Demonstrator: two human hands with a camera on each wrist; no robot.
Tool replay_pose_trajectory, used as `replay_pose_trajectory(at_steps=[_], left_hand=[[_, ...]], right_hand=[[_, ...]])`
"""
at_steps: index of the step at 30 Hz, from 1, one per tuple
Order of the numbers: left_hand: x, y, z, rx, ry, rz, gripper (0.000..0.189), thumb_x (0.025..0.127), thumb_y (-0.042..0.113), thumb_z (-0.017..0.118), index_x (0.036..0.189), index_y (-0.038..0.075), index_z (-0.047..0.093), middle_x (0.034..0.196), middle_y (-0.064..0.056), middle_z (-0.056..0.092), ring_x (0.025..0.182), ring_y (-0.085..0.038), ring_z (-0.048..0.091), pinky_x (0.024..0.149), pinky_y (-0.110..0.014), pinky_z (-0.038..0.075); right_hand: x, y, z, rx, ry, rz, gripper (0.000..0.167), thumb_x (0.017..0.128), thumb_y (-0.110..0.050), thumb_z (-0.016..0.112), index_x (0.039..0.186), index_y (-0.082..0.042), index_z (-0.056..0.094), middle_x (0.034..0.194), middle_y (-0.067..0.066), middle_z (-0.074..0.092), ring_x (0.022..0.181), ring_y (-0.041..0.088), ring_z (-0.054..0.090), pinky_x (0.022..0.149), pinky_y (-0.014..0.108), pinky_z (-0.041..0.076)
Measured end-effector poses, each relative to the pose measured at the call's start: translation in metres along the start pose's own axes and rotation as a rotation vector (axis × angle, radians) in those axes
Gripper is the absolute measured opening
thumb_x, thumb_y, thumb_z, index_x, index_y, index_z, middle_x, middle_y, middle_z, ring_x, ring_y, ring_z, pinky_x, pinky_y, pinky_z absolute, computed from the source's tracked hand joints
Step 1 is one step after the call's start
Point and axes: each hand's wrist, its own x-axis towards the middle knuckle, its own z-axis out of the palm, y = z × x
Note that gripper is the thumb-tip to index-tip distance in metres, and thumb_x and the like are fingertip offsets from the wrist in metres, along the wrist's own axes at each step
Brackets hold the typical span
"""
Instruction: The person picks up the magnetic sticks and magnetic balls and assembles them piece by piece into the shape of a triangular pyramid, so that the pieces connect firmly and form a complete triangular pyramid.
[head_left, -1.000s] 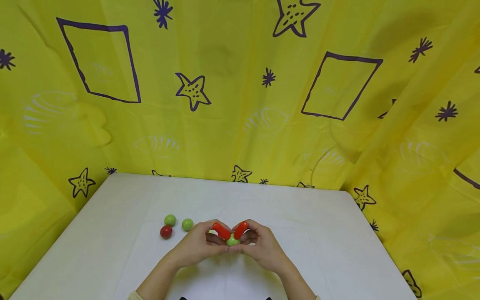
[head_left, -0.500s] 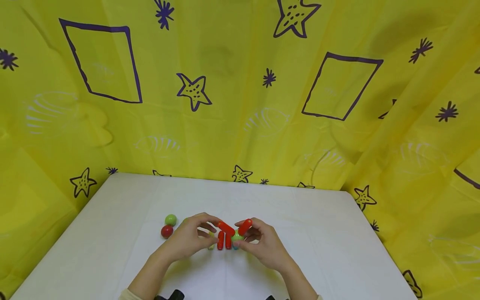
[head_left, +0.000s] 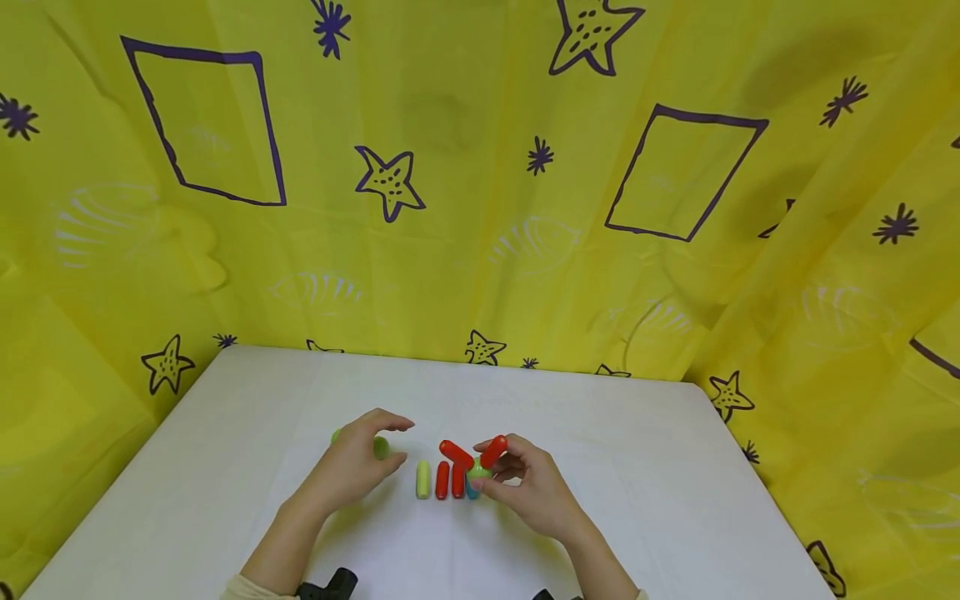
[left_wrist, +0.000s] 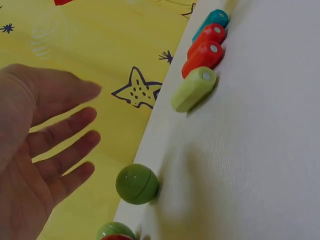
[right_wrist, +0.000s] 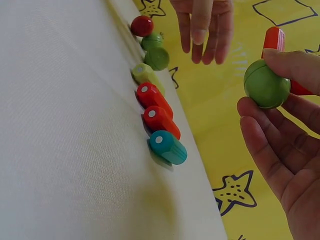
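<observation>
A person's right hand [head_left: 536,483] pinches a green ball [right_wrist: 266,84] between thumb and fingers, raised over a white table [head_left: 600,433], with two joined red sticks [head_left: 456,453] jutting from it in a V. To the left of that grip, the left hand [head_left: 351,458] hangs with thumb and fingers spread, holding nothing. Below the pinch and running leftward, four loose pieces lie side by side: a teal stick [right_wrist: 169,148], two loose red sticks [head_left: 442,481] and a pale green stick [head_left: 423,480] (each showing a pale disc in its end, perhaps a magnet). Farther left, about the spread hand, sit a near loose ball [left_wrist: 137,184] and a far loose ball [right_wrist: 151,41], both green, and a red ball [right_wrist: 142,26], which does not show in the head view. The step in hand appears to be joining sticks to a ball, with one three-part piece made up in the pinch. A next move would seem to call for a steady right pinch while the left fingers take hold of the near loose ball.
</observation>
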Motion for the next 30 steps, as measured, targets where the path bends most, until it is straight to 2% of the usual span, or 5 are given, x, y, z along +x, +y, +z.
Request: replay_pose_trajectory(at_steps=[5, 11, 14, 23, 30], left_hand=[[0.001, -0.005, -0.003, 0.102, 0.035, 0.001, 0.036, 0.090, 0.008, 0.076, 0.125, 0.013, 0.072, 0.129, -0.003, 0.069, 0.130, -0.033, 0.061, 0.111, -0.053, 0.047], [0.001, -0.011, -0.003, 0.194, 0.056, 0.007, 0.033, 0.088, 0.006, 0.074, 0.121, 0.008, 0.073, 0.124, -0.008, 0.070, 0.125, -0.036, 0.062, 0.108, -0.053, 0.049], [0.002, -0.016, -0.001, 0.237, 0.064, 0.010, 0.030, 0.088, 0.004, 0.073, 0.118, 0.006, 0.074, 0.121, -0.010, 0.070, 0.120, -0.037, 0.063, 0.104, -0.053, 0.050], [0.002, -0.026, 0.004, 0.280, 0.065, -0.002, 0.022, 0.090, 0.004, 0.074, 0.112, 0.003, 0.075, 0.114, -0.010, 0.071, 0.112, -0.034, 0.066, 0.100, -0.051, 0.053], [0.002, -0.025, 0.009, 0.294, 0.062, 0.011, 0.023, 0.086, -0.001, 0.073, 0.109, 0.002, 0.076, 0.109, -0.010, 0.072, 0.106, -0.034, 0.068, 0.097, -0.049, 0.054]], right_hand=[[0.000, 0.001, 0.000, 0.002, -0.004, 0.000, 0.031, 0.086, -0.017, 0.085, 0.113, -0.017, 0.070, 0.117, 0.001, 0.075, 0.087, 0.013, 0.070, 0.083, 0.024, 0.060], [0.000, 0.002, -0.001, 0.003, -0.012, -0.031, 0.026, 0.087, -0.018, 0.084, 0.108, -0.014, 0.069, 0.121, 0.010, 0.074, 0.088, 0.013, 0.069, 0.084, 0.024, 0.059], [0.000, 0.003, -0.001, 0.007, -0.013, -0.037, 0.028, 0.087, -0.018, 0.084, 0.110, -0.012, 0.069, 0.119, 0.010, 0.074, 0.088, 0.012, 0.069, 0.084, 0.024, 0.059], [0.000, 0.002, 0.000, -0.002, -0.017, -0.013, 0.039, 0.087, -0.019, 0.084, 0.120, -0.005, 0.068, 0.106, 0.005, 0.075, 0.087, 0.012, 0.070, 0.083, 0.024, 0.059], [-0.001, -0.001, -0.001, -0.003, -0.019, -0.002, 0.039, 0.088, -0.021, 0.084, 0.119, -0.005, 0.068, 0.108, 0.006, 0.075, 0.087, 0.013, 0.069, 0.083, 0.024, 0.059]])
